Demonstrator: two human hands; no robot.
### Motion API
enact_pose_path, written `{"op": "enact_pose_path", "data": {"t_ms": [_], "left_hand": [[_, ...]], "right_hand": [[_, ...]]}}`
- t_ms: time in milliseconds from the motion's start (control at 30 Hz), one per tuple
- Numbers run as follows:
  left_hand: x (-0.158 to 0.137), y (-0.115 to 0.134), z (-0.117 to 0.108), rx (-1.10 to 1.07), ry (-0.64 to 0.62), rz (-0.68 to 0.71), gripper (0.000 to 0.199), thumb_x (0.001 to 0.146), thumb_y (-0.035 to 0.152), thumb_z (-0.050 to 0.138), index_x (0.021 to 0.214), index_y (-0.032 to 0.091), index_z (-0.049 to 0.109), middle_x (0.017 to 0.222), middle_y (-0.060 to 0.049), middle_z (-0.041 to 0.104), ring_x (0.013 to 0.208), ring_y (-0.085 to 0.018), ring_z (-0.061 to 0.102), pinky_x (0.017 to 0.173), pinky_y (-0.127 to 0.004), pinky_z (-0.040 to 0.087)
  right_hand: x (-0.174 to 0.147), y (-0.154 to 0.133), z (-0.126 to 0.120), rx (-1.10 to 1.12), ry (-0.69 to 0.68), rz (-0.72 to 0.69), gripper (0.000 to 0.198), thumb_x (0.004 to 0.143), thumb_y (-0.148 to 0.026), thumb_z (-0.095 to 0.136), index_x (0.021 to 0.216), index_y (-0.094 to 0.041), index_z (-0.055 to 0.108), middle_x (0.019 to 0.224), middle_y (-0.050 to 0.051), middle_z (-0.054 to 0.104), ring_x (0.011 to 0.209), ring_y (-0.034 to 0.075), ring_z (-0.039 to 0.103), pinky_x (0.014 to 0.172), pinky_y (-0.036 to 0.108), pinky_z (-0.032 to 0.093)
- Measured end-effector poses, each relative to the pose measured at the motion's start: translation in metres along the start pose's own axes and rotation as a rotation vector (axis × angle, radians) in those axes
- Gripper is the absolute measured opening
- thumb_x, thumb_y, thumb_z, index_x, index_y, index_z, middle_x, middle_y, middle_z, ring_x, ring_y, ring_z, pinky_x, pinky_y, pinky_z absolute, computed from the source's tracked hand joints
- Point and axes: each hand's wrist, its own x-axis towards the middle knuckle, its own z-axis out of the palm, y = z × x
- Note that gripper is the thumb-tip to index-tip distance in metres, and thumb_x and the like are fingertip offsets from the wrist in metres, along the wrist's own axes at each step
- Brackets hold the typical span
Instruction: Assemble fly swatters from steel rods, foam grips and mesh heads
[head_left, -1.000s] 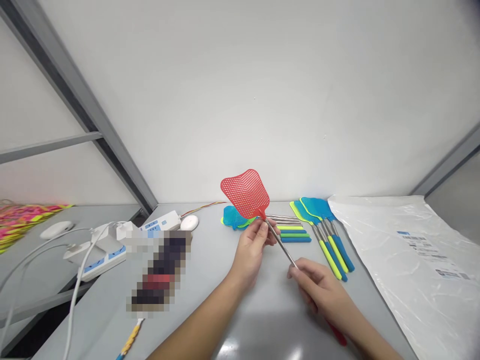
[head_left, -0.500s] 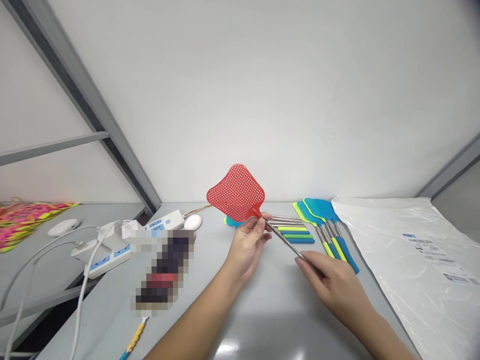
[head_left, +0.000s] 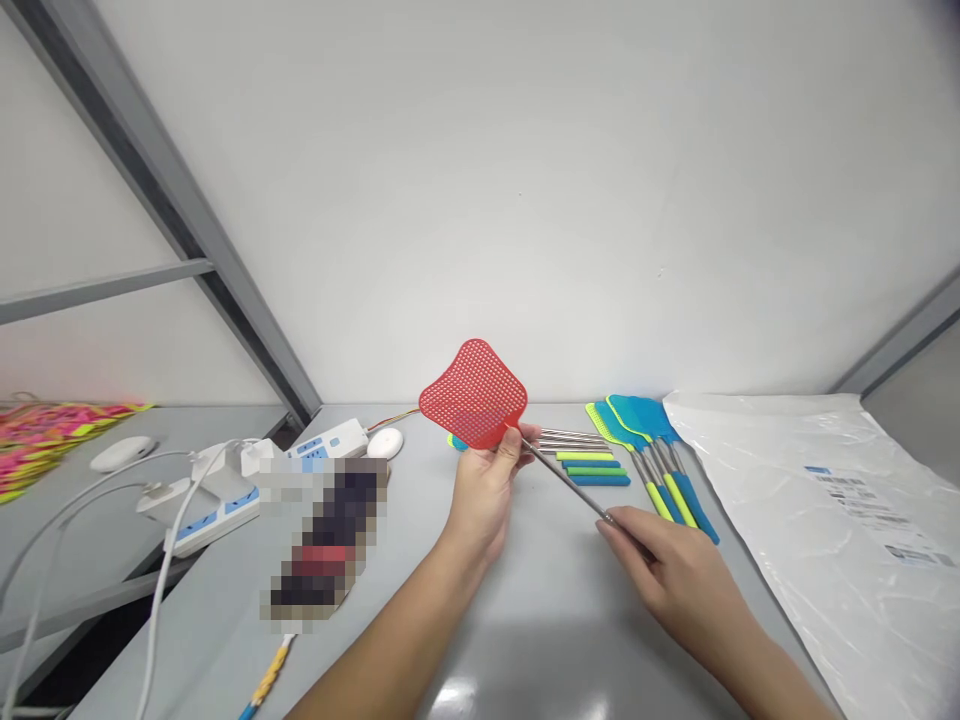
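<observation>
Leftmost, I have the red fly swatter raised above the table, its broad end up. My left hand pinches just below that end, so it is the nearer one to it. From there the metal rod slants down rightward, the long axis running hand to hand. My right hand pinches its lower stretch; I can't see the tail end.

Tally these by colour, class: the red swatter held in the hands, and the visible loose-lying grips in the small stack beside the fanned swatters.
Red swatter: 1
Lime-yellow grip: 1
Green grip: 1
Blue grips: 2
Total: 5
</observation>
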Motion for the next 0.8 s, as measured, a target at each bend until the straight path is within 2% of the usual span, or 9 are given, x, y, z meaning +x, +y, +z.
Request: {"op": "enact_pose_path", "data": {"t_ms": [67,133,267,400,500,600,700,800], "left_hand": [[0.013,0.011,-0.010,-0.112,0.130,0.041,0.023,0.079,0.037,0.070,0.078,0.014,0.068,0.078,-0.004,0.066,0.074,-0.014,0.062,0.076,-0.028,0.048],[0.026,0.023,-0.022,-0.166,0.222,0.127,0.019,0.079,0.032,0.071,0.078,0.014,0.066,0.079,-0.004,0.066,0.077,-0.013,0.064,0.080,-0.027,0.049],[0.037,0.028,-0.036,-0.180,0.200,0.091,0.019,0.080,0.034,0.069,0.083,0.015,0.066,0.086,-0.005,0.069,0.075,-0.012,0.064,0.076,-0.027,0.050],[0.022,0.006,-0.024,-0.094,0.110,0.010,0.026,0.082,0.040,0.066,0.091,0.015,0.067,0.095,-0.007,0.070,0.075,-0.013,0.063,0.071,-0.028,0.049],[0.010,-0.010,-0.014,-0.037,0.047,-0.068,0.029,0.083,0.043,0.063,0.087,0.015,0.067,0.092,-0.009,0.070,0.075,-0.015,0.063,0.072,-0.030,0.048],[0.010,-0.011,-0.013,-0.058,0.137,-0.058,0.026,0.082,0.041,0.065,0.078,0.015,0.065,0.084,-0.006,0.069,0.073,-0.014,0.062,0.074,-0.030,0.047],[0.017,-0.002,-0.019,-0.119,0.248,-0.008,0.023,0.081,0.038,0.067,0.075,0.015,0.064,0.079,-0.004,0.067,0.070,-0.013,0.061,0.074,-0.029,0.047],[0.023,0.008,-0.025,-0.130,0.251,0.053,0.023,0.081,0.038,0.067,0.077,0.016,0.064,0.080,-0.004,0.067,0.070,-0.012,0.060,0.073,-0.027,0.046]], "right_hand": [[-0.004,0.003,0.001,-0.004,-0.039,0.008,0.030,0.096,-0.039,0.039,0.085,-0.024,0.063,0.078,0.005,0.067,0.068,0.020,0.062,0.059,0.028,0.039],[-0.009,0.007,0.003,0.011,-0.071,0.005,0.029,0.096,-0.039,0.039,0.086,-0.024,0.062,0.080,0.005,0.067,0.071,0.020,0.063,0.059,0.028,0.040],[-0.013,0.016,0.007,0.036,-0.105,0.011,0.028,0.096,-0.040,0.039,0.088,-0.025,0.061,0.082,0.005,0.068,0.074,0.021,0.064,0.060,0.028,0.041],[-0.010,0.020,0.011,0.048,-0.093,0.025,0.028,0.096,-0.042,0.039,0.094,-0.025,0.061,0.089,0.005,0.069,0.077,0.021,0.065,0.060,0.028,0.041],[-0.010,0.021,0.012,0.053,-0.096,0.032,0.028,0.096,-0.042,0.039,0.094,-0.025,0.061,0.089,0.006,0.069,0.077,0.022,0.064,0.060,0.029,0.041],[-0.015,0.022,0.011,0.070,-0.138,0.042,0.029,0.097,-0.042,0.037,0.087,-0.025,0.058,0.082,0.005,0.067,0.074,0.021,0.063,0.060,0.029,0.039],[-0.019,0.018,0.009,0.098,-0.201,0.059,0.031,0.097,-0.042,0.036,0.078,-0.025,0.051,0.072,0.002,0.062,0.067,0.019,0.060,0.060,0.029,0.037],[-0.019,0.013,0.006,0.116,-0.221,0.071,0.032,0.098,-0.044,0.035,0.075,-0.024,0.048,0.070,0.001,0.059,0.065,0.018,0.058,0.061,0.028,0.036]]}}
